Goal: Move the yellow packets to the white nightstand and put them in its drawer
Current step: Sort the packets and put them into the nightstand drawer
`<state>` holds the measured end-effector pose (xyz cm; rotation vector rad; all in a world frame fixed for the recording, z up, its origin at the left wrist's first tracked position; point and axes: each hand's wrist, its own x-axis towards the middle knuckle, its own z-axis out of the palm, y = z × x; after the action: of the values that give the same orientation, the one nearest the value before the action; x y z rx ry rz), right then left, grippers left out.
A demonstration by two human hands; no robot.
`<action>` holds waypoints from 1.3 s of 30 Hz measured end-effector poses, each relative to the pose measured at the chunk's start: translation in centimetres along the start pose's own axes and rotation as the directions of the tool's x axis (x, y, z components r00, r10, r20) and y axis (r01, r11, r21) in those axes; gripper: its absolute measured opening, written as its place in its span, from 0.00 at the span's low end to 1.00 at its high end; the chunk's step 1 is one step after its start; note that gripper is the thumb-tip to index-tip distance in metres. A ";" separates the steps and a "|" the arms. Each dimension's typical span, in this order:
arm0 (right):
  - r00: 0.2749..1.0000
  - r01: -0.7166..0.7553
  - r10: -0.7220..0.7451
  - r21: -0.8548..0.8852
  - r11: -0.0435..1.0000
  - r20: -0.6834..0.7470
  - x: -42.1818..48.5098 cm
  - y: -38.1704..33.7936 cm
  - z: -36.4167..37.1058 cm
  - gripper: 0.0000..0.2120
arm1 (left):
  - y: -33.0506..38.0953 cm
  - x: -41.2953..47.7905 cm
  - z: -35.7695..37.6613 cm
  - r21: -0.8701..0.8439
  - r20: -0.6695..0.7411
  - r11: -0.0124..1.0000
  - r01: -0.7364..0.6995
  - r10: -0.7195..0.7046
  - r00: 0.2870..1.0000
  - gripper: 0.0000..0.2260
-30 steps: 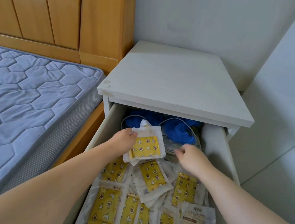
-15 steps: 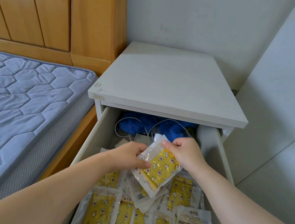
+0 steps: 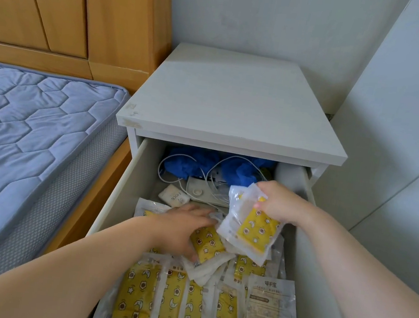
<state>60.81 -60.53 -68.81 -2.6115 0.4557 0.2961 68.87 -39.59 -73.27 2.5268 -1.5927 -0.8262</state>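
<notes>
We note right hand point(image 3: 282, 204) pinching a clear-edged yellow packet point(image 3: 254, 232), star-and-moon print; left hand point(image 3: 181, 233) fingers straight, resting on second packet point(image 3: 207, 243).

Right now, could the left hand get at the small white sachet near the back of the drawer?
Probably yes. The drawer is open, the small white sachet lies uncovered just beyond the left hand, and only a white cable runs beside it.

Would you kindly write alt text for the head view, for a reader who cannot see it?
The right hand grips several yellow packets above the open drawer of the white nightstand, while the left hand rests on more packets inside. Blue cloth lies at the back; a blue mattress is alongside.
</notes>
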 end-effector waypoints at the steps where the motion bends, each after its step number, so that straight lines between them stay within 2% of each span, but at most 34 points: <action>1: 0.996 -0.015 0.022 -0.092 0.996 0.084 -0.1 0.2 0.3 0.06 | 0.1 0.1 0.3 0.093 0.028 0.996 -0.001 -0.002 1.000 0.41; 3: 0.966 -0.024 0.091 -0.269 0.963 0.241 -0.1 0.7 1.3 0.11 | 0.3 0.4 0.6 0.168 0.078 0.986 -0.005 -0.009 0.997 0.41; 5: 0.939 -0.023 0.153 -0.389 0.921 0.307 -0.2 1.1 2.2 0.11 | 0.6 0.4 0.5 0.221 0.092 0.975 -0.003 -0.018 0.996 0.40; 8: 0.942 -0.007 0.175 -0.507 0.862 0.286 -0.5 0.6 3.1 0.09 | 0.9 0.5 0.5 0.331 0.048 0.943 0.035 -0.054 0.997 0.38; 11: 0.955 0.017 0.169 -0.616 0.788 0.242 -0.8 -0.3 3.7 0.11 | 1.1 0.4 0.6 0.422 0.010 0.902 0.093 -0.107 0.994 0.39; 16: 0.957 -0.001 0.195 -0.667 0.745 0.216 -0.9 -0.8 3.8 0.21 | 1.5 0.5 0.6 0.442 -0.107 0.877 0.191 -0.160 0.981 0.37; 21: 0.944 0.012 0.201 -0.635 0.772 0.262 -1.1 -0.4 3.7 0.24 | 1.3 0.9 -0.2 0.356 -0.207 0.907 0.226 -0.159 0.965 0.24; 23: 0.939 0.005 0.209 -0.621 0.784 0.272 -1.1 -0.4 3.7 0.24 | 1.1 0.9 -0.6 0.257 -0.276 0.953 0.162 -0.089 0.957 0.16; 25: 0.939 0.004 0.206 -0.606 0.795 0.276 -1.1 -0.5 3.7 0.23 | 1.3 0.8 -1.0 0.066 -0.432 0.994 0.093 -0.055 0.900 0.11; 27: 0.943 0.005 0.190 -0.580 0.814 0.274 -1.1 -0.4 3.7 0.20 | 2.0 0.7 -1.6 -0.255 -0.526 0.964 0.079 -0.207 0.825 0.10; 29: 0.944 -0.014 0.194 -0.559 0.829 0.265 -1.1 -0.3 3.4 0.18 | 2.1 1.0 -1.6 -0.508 -0.438 0.851 0.129 -0.384 0.813 0.12; 30: 0.945 -0.020 0.197 -0.552 0.834 0.263 -1.1 -0.2 3.4 0.18 | 2.1 1.2 -1.3 -0.519 -0.356 0.834 0.190 -0.413 0.838 0.12; 32: 0.942 -0.028 0.200 -0.530 0.847 0.271 -0.9 0.0 3.3 0.20 | 2.0 1.3 -0.3 -0.371 -0.148 0.861 0.347 -0.423 0.894 0.09; 34: 0.936 -0.037 0.208 -0.509 0.860 0.283 -0.7 0.0 3.3 0.22 | 2.3 1.1 0.3 -0.110 -0.030 0.889 0.444 -0.449 0.893 0.18; 37: 0.927 -0.031 0.213 -0.500 0.865 0.310 -0.8 -0.1 3.2 0.24 | 2.9 1.1 -0.2 0.180 -0.173 0.900 0.396 -0.368 0.914 0.21; 39: 0.919 -0.012 0.207 -0.501 0.865 0.336 -0.9 -0.2 3.1 0.27 | 3.0 1.3 -0.2 0.246 -0.214 0.931 0.270 -0.220 0.952 0.26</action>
<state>59.66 -58.59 -71.12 -2.9066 0.4366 1.0679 66.84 -42.16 -72.72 2.9401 -1.4396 -0.3898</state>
